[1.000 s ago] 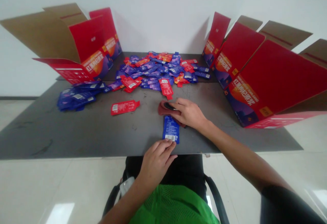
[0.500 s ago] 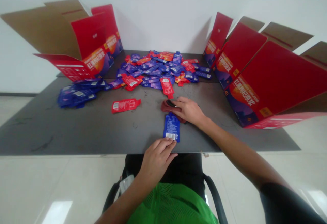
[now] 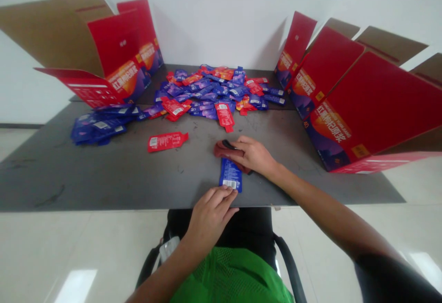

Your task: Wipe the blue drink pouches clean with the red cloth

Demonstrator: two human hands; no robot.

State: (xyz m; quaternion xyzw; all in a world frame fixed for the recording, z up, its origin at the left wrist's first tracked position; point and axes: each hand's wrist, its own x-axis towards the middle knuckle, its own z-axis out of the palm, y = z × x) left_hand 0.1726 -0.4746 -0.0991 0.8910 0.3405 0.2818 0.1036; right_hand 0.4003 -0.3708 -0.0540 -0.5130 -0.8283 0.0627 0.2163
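Note:
A blue spouted pouch lies flat near the table's front edge, its printed back and barcode facing up. With fingers together, my left hand presses its fingertips on the pouch's near end and holds it down. My right hand is closed on a folded reddish-brown cloth with a black part showing at its top. The cloth rests over the pouch's far end and hides the spout. Left of the cloth, apart from both hands, lies a red pouch.
A mixed heap of blue and red pouches spreads along the table's back. A stack of blue pouches sits at the left. Open red cartons stand on both sides, one left and a row right. The grey table ends just before me.
My right hand has drawn the cloth slightly toward me, over the blue pouch's far end. My left hand keeps its place on the pouch. The view has shifted slightly.

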